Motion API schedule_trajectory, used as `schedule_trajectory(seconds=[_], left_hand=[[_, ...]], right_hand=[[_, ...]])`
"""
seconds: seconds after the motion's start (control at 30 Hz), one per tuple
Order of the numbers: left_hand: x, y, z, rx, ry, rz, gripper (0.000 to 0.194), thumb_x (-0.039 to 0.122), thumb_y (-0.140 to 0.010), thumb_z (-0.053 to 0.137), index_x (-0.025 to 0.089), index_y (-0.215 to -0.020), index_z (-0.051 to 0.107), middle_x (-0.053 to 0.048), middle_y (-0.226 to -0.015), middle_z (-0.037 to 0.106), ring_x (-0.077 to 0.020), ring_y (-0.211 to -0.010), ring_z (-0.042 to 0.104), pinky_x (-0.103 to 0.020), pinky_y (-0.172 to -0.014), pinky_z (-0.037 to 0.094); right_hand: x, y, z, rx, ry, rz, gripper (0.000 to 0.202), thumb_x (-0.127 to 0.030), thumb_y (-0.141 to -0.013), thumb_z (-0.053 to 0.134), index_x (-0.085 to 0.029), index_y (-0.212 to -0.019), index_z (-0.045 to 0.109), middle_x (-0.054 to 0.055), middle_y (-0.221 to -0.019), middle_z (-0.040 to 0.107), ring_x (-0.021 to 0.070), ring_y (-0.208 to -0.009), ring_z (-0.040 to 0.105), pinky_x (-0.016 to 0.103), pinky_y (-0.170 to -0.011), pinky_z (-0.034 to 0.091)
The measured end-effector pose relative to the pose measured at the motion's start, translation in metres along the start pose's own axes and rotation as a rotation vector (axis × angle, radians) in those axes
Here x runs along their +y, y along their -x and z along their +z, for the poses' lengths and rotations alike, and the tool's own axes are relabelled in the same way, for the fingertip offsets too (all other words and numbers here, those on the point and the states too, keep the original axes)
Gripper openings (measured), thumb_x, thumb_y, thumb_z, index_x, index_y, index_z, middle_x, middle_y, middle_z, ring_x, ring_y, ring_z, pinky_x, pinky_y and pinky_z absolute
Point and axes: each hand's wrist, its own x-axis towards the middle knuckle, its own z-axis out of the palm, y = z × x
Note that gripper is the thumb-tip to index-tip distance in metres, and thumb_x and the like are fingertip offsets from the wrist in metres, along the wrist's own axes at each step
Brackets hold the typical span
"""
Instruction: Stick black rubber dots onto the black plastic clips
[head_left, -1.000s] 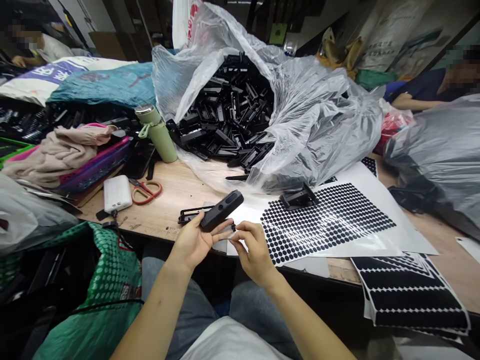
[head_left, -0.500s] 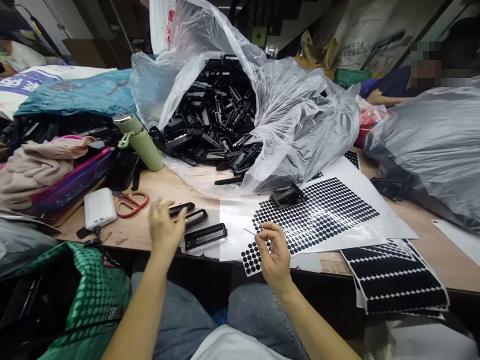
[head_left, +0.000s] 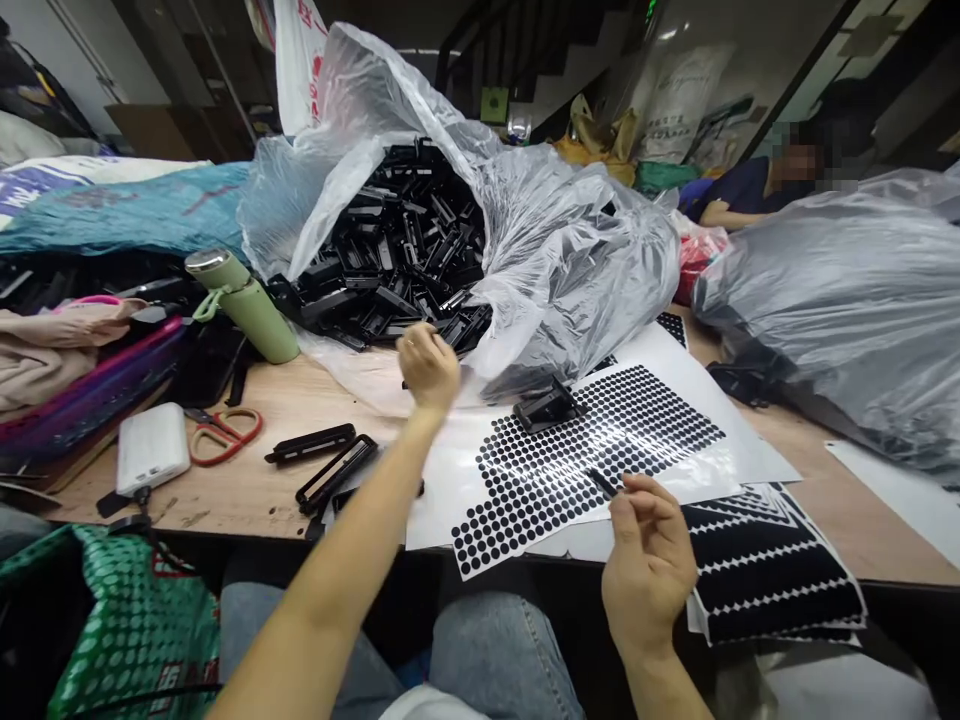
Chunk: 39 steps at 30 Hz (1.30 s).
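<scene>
My left hand [head_left: 429, 368] is at the mouth of the clear plastic bag [head_left: 585, 250], fingers curled down over a black plastic part [head_left: 405, 384]. Only a dark end of that part shows. My right hand [head_left: 649, 560] is beside the lower edge of a sheet of black round stickers [head_left: 600, 430], thumb and finger pinched on a thin, dark tool [head_left: 602, 485] whose kind is unclear. A long black plastic piece [head_left: 310, 443] and a black frame-like piece [head_left: 336, 474] lie left of my left forearm. The forearm partly covers another piece.
Black parts [head_left: 397, 240] fill the bag. A black bracket [head_left: 547, 405] rests on the sticker sheet. Red scissors [head_left: 225, 435], a white power bank [head_left: 154, 445] and a green bottle [head_left: 247, 310] stand or lie at left. More sticker sheets [head_left: 776, 570] overhang the table edge.
My left hand has left the black pieces near the table edge and moved up and right to the bag's mouth. My right hand has shifted right, still pinching the thin tool. The view has turned slightly.
</scene>
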Motion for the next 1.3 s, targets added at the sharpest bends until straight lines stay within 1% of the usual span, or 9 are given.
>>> schedule_trajectory(seconds=[0.07,0.17,0.33,0.5,0.7,0.83,0.93,1.1,1.3], left_hand=[[-0.034,-0.023,-0.009,-0.371,-0.131,-0.049,0.032,0.021,-0.08,0.046,0.009,-0.11,0.047,-0.023,-0.116,0.051,-0.0334,-0.112,0.044,-0.044,-0.091,0.031],[-0.067,-0.031,-0.01,-0.599,-0.144,0.011,0.036,0.02,-0.063,0.067,0.013,-0.096,0.056,-0.017,-0.103,0.062,-0.032,-0.101,0.053,-0.037,-0.085,0.037],[-0.075,-0.005,-0.003,-0.629,-0.098,0.129,0.029,0.025,-0.072,0.06,0.017,-0.099,0.056,-0.014,-0.111,0.06,-0.0274,-0.109,0.05,-0.035,-0.09,0.033],[-0.074,-0.005,-0.01,-0.619,-0.074,0.103,0.007,0.018,-0.071,0.059,0.015,-0.078,0.06,-0.014,-0.091,0.065,-0.029,-0.098,0.056,-0.038,-0.088,0.035],[-0.065,0.006,-0.072,-0.368,0.178,0.013,0.013,0.024,-0.082,0.046,0.016,-0.088,0.054,-0.014,-0.113,0.056,-0.0249,-0.109,0.05,-0.036,-0.088,0.039],[-0.056,0.051,-0.123,-0.758,0.827,-0.48,0.02,0.035,-0.08,0.05,0.016,-0.084,0.052,-0.009,-0.078,0.064,-0.0227,-0.072,0.065,-0.028,-0.054,0.047],[-0.053,0.082,-0.142,-1.02,1.081,-0.71,0.019,0.032,-0.078,0.053,0.013,-0.079,0.053,-0.011,-0.071,0.065,-0.0236,-0.061,0.066,-0.024,-0.043,0.045],[-0.057,0.099,-0.147,-1.141,1.065,-0.796,0.019,0.031,-0.076,0.057,0.013,-0.073,0.052,-0.009,-0.059,0.064,-0.0231,-0.055,0.066,-0.022,-0.041,0.046],[-0.059,0.103,-0.147,-1.191,1.026,-0.774,0.021,0.033,-0.074,0.059,0.014,-0.074,0.05,-0.007,-0.058,0.063,-0.0214,-0.052,0.065,-0.018,-0.036,0.044]], right_hand=[[0.004,-0.001,0.004,-0.048,-0.017,0.079,0.008,-0.026,-0.08,0.055,-0.019,-0.078,0.052,0.007,-0.097,0.051,0.0179,-0.09,0.051,0.031,-0.07,0.043],[0.005,0.002,0.016,-0.12,-0.068,0.142,0.01,-0.028,-0.081,0.054,-0.019,-0.078,0.052,0.007,-0.098,0.051,0.0172,-0.089,0.051,0.031,-0.07,0.043],[0.002,0.006,0.031,-0.204,-0.113,0.173,0.009,-0.027,-0.081,0.055,-0.019,-0.08,0.052,0.006,-0.098,0.051,0.0156,-0.087,0.05,0.032,-0.073,0.043],[-0.002,0.007,0.034,-0.263,-0.097,0.198,0.011,-0.03,-0.081,0.055,-0.019,-0.081,0.053,0.006,-0.095,0.052,0.0167,-0.089,0.051,0.032,-0.075,0.045],[-0.017,0.002,0.037,-0.512,-0.055,0.263,0.015,-0.034,-0.08,0.056,-0.019,-0.08,0.055,0.007,-0.094,0.057,0.0185,-0.089,0.054,0.034,-0.078,0.046],[-0.029,-0.005,0.048,-0.746,-0.069,0.362,0.018,-0.036,-0.077,0.058,-0.019,-0.072,0.056,0.008,-0.101,0.058,0.0202,-0.092,0.055,0.034,-0.075,0.046],[-0.036,-0.005,0.06,-0.816,-0.032,0.391,0.018,-0.035,-0.074,0.06,-0.018,-0.067,0.058,0.01,-0.117,0.053,0.024,-0.102,0.053,0.035,-0.075,0.045],[-0.038,0.001,0.075,-0.876,0.043,0.504,0.017,-0.03,-0.071,0.06,-0.017,-0.061,0.057,0.01,-0.107,0.059,0.0251,-0.104,0.05,0.035,-0.076,0.04],[-0.037,0.006,0.075,-0.936,0.049,0.594,0.019,-0.031,-0.071,0.058,-0.018,-0.06,0.049,0.0,-0.072,0.053,0.0115,-0.065,0.044,0.025,-0.06,0.034]])
